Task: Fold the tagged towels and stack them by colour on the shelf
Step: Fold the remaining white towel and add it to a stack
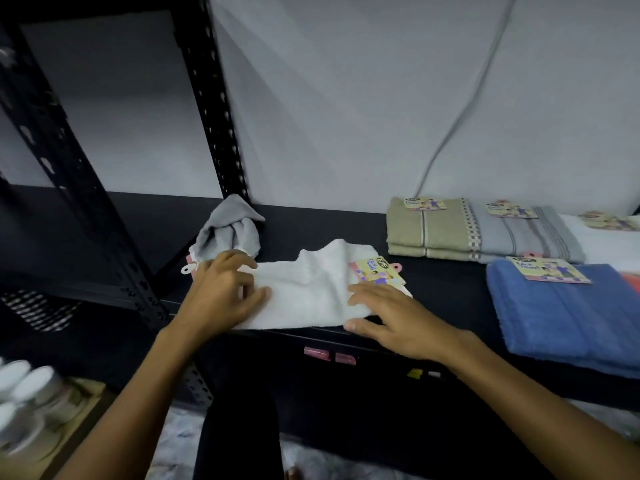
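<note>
Both hands work the white towel [304, 292], which lies partly folded along the front edge of the black shelf [446, 296]. Our left hand [221, 292] pins the towel's left end, fingers curled onto the cloth with the thumb on top; whether it pinches a layer we cannot tell. Our right hand [391, 317] rests flat and released on the right end, fingers straight, just below the card tag [377, 270].

We judge the towel light, soft and limp (terry cloth, no stiffness of its own). It will sag and bunch if lifted by one point, as the raised ridge at its back edge suggests. Take hold at two corners of one edge, keep that edge taut, and smooth with flat palms.

A crumpled grey towel [228, 226] waits just behind the left hand. Folded stacks of khaki [426, 230], grey striped [530, 233] and blue [568, 310] sit to the right.
</note>
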`<state>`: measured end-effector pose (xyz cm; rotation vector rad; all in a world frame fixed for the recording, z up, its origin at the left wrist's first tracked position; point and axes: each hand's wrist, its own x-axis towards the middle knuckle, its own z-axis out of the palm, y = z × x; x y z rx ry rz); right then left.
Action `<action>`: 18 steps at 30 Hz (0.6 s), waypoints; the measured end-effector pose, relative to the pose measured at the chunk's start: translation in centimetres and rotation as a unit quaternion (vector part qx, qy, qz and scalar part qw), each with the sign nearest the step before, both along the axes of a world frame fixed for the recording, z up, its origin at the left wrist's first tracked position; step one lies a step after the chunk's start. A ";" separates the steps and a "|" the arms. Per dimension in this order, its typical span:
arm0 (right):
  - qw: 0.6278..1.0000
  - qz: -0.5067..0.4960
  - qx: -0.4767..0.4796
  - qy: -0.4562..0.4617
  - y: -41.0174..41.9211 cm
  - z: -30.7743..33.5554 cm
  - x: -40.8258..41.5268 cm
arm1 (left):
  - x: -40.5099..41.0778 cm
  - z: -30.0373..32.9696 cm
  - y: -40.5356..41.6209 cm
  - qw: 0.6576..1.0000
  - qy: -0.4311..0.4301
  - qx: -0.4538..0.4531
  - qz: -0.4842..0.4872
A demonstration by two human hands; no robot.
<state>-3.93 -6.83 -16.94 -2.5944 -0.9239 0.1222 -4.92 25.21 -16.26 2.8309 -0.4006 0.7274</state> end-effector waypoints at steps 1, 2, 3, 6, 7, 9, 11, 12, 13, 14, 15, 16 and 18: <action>1.000 0.004 0.014 0.011 0.6 0.3 1.0 | 0.3 0.5 -0.2 1.000 0.005 -0.007 -0.012; 1.000 0.006 0.025 0.017 1.3 0.6 2.0 | 0.6 0.9 -0.6 0.999 0.025 -0.020 -0.024; 0.999 0.005 0.031 0.021 1.9 0.9 3.0 | 1.0 1.2 -0.9 0.997 0.056 -0.038 -0.034; 1.000 -0.011 0.014 0.005 3.6 1.3 6.1 | 2.4 1.3 -1.8 0.989 0.143 -0.028 -0.041; 1.000 -0.019 -0.005 -0.017 4.1 1.3 7.0 | 3.0 1.0 -2.0 0.987 0.153 -0.012 -0.043; 0.996 -0.059 -0.051 -0.047 4.8 1.5 8.8 | 3.7 0.9 -2.6 0.984 0.172 -0.009 -0.049; 0.990 -0.114 -0.079 -0.028 5.6 1.9 10.4 | 4.2 1.0 -3.2 0.978 0.194 -0.040 -0.064; 0.987 -0.136 -0.085 -0.011 6.1 2.1 11.3 | 4.4 1.1 -3.5 0.975 0.201 -0.054 -0.072; 0.985 -0.151 -0.087 0.008 6.5 2.3 12.2 | 4.7 1.2 -3.8 0.974 0.203 -0.065 -0.079; 0.983 -0.160 -0.086 0.029 6.9 2.3 13.0 | 5.0 1.2 -4.1 0.972 0.205 -0.077 -0.084; 0.982 -0.162 -0.083 0.048 7.3 2.2 13.8 | 5.3 1.1 -4.4 0.972 0.200 -0.084 -0.093; 0.982 -0.157 -0.084 0.064 7.7 2.1 14.5 | 5.7 0.9 -4.6 0.973 0.190 -0.084 -0.100; 0.983 -0.134 -0.106 0.069 8.1 1.3 15.5 | 6.2 0.0 -4.8 0.973 0.181 -0.085 -0.111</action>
